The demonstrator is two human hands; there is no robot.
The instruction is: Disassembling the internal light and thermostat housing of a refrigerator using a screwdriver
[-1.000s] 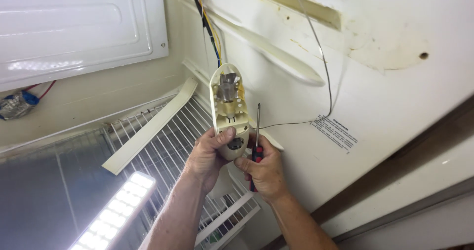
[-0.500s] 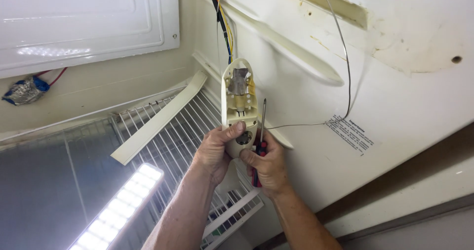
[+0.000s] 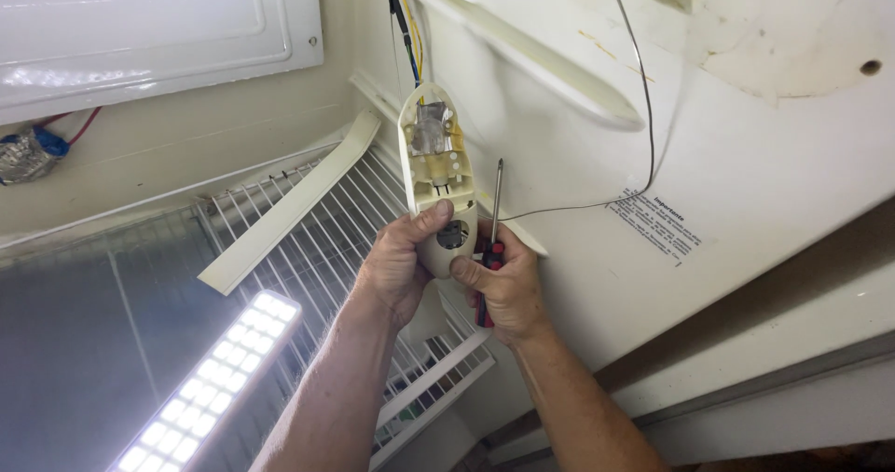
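Both hands are up inside an open fridge, on a cream plastic housing [image 3: 436,178] that hangs from coloured wires [image 3: 407,34] coming out of the ceiling corner. The left hand [image 3: 396,267] has its grip closed around the lower end of the housing, with the thumb across the front. The right hand [image 3: 503,286] presses its thumb against the round dial part at the bottom of the housing, and its other fingers are closed on a screwdriver [image 3: 491,239] with a red and black handle. The metal shaft points upward, just beside the housing.

I think the main danger is the wires. If the housing is pulled down or twisted too much, they may tear from their contacts, because nothing else seems to carry it. The thin grey tube [image 3: 643,109] that runs along the wall could also kink if the housing moves sideways. The screwdriver is held by only part of the hand, so it may slip and fall on the wire shelf [image 3: 326,248] below, or its tip may scratch the wall. The lamp [image 3: 210,379] lies near the forearm and could be pushed.
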